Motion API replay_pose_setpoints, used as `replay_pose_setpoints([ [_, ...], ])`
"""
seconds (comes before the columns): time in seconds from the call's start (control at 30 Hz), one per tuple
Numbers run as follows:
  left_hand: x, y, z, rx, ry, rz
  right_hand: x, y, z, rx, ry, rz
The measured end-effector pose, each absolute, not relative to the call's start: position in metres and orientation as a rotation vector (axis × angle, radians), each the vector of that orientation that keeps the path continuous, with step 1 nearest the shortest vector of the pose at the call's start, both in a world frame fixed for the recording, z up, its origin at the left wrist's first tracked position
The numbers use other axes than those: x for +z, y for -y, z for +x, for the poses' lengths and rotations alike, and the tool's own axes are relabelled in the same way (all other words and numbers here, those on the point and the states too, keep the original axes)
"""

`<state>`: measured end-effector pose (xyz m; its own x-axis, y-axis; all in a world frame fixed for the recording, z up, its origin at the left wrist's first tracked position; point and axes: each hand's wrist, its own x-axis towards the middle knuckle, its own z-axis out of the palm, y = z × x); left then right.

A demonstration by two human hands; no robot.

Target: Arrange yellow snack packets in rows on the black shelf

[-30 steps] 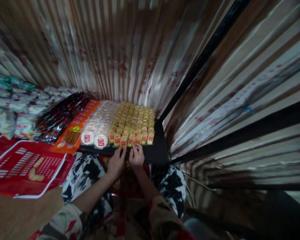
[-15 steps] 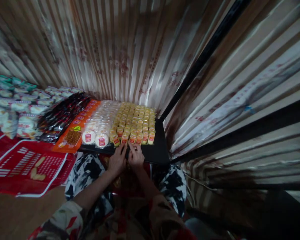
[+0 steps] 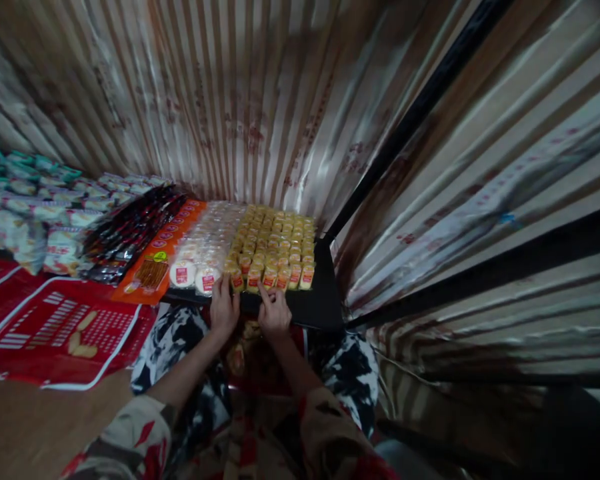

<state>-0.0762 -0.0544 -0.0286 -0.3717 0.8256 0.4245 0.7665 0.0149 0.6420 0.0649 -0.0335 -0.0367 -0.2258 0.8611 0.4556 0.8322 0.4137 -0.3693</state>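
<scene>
Lays left hand (image 3: 224, 308) flat, fingers slack, at the shelf (image 3: 315, 305) edge, tips touching the front row of yellow packets (image 3: 275, 250). Curls right hand (image 3: 275, 312) just beside, fingertips on one front packet; cannot tell whether gripped. Left of the fingers, white rounds (image 3: 196, 279); farther left, orange pack (image 3: 153, 263); beyond, wall (image 3: 260, 100).

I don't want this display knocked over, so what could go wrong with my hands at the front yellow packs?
The front yellow packs stand upright near the front edge of the black shelf; a nudge from your right hand could tip some off. Your left hand sits beside the white round packs; a sideways push might topple those standing ones.
</scene>
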Motion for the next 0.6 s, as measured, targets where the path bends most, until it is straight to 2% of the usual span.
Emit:
replay_pose_setpoints([
  [0.6,-0.039,0.040,-0.085,1.280,-2.049,2.050,-0.038,0.035,0.064,0.038,2.054,-1.414],
])
